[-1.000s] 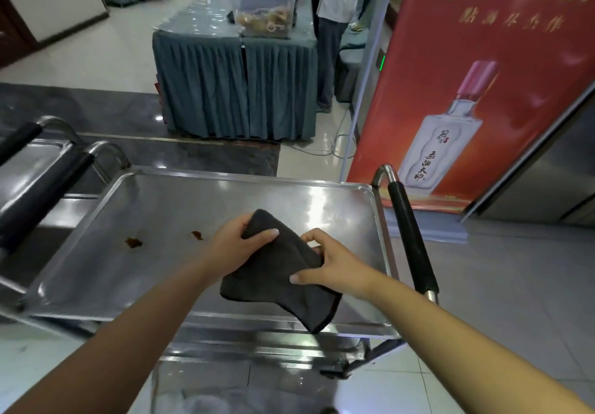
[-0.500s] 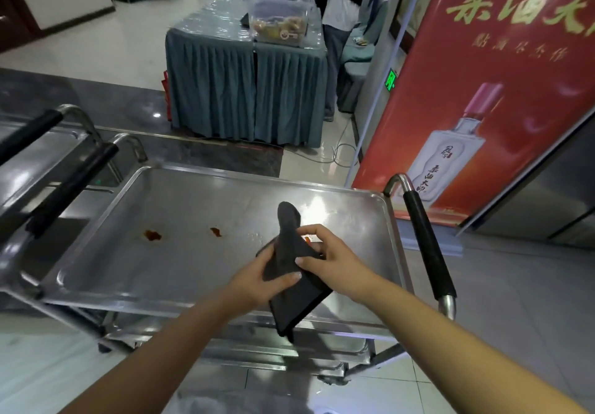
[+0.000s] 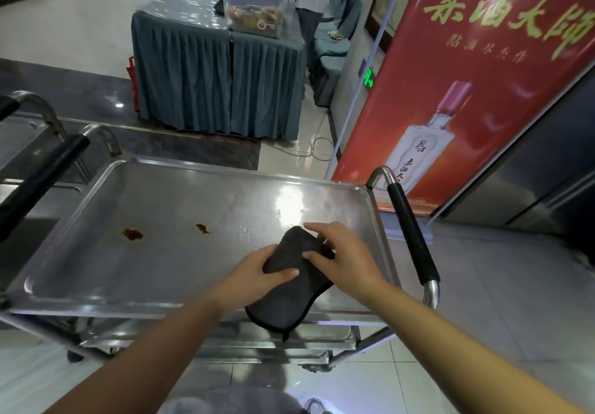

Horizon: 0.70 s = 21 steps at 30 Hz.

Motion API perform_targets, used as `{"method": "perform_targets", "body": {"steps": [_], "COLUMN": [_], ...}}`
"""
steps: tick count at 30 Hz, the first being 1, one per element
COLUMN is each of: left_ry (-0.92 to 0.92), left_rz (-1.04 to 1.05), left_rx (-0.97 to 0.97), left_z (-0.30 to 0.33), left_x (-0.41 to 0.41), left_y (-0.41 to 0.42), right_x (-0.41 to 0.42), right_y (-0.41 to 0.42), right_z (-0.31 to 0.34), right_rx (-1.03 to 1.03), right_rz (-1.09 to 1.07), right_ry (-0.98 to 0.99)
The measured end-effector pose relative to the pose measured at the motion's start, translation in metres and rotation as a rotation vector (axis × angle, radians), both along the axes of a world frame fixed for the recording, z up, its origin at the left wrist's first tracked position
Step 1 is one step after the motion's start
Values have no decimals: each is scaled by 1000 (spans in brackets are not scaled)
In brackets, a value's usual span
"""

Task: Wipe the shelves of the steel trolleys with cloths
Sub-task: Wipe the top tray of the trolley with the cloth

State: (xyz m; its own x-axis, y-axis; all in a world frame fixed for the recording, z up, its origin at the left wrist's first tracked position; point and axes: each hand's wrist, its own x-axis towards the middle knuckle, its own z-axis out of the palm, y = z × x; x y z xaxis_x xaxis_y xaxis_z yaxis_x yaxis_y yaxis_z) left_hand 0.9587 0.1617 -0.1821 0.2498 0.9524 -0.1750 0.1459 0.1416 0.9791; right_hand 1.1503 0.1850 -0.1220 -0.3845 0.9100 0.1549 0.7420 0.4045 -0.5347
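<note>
Cloth: dark grey cloth (image 3: 291, 280), folded over, held in both hands above the near right part of the top shelf. Its lower end droops past the shelf's front edge.
Left hand: the left hand (image 3: 257, 273) grips the cloth from the left, thumb laid across the top and fingers wrapped underneath.
Right hand: the right hand (image 3: 343, 257) pinches the upper right part of the cloth, thumb on top, index finger stretched out past the far end.
Top shelf: the steel top shelf (image 3: 96, 252) of the trolley is shiny with a raised rim. Two brown stains sit on it, a bigger one (image 3: 132, 235) to the left and a smaller one (image 3: 203, 228) nearer the middle, both well left of the cloth.
Handle: black-padded handle (image 3: 410, 233) runs along the trolley's right end, just beside the right hand.
Second trolley: another steel trolley (image 3: 38, 169) stands pushed up on the left.
Background: red banner (image 3: 467, 75) with a bottle on it at right, and a table with a teal skirt (image 3: 219, 82) further back.
</note>
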Motion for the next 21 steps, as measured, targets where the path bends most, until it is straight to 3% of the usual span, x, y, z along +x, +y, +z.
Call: {"method": "perform_targets", "body": {"steps": [3,7,11,15,18,20,21], "left_ry": [-41,-166,-173,182,345,695,902], "left_rz": [-30,-122,-65,29,127,168,170], "left_rx": [-47,-186,-259,-295,-383,-406,-422], "left_z": [-5,-18,-44,-82,-106,-117,-121], "left_x": [10,26,53,68,65,61,60], "left_y": [5,12,20,31,33,31,30], "right_x": [14,35,54,78,96,104,105], "right_y": [-7,-12,-3,15,37,53,59], "right_z": [-16,-30,-49,-83,-112,-130,-137], "right_rx": [-131,-619,-609,-619,-612,-498,-385], "right_rz": [-45,-153,-316,-459,-545,-614,-615], "right_ry": [42,438,646,579,436,226,21]}}
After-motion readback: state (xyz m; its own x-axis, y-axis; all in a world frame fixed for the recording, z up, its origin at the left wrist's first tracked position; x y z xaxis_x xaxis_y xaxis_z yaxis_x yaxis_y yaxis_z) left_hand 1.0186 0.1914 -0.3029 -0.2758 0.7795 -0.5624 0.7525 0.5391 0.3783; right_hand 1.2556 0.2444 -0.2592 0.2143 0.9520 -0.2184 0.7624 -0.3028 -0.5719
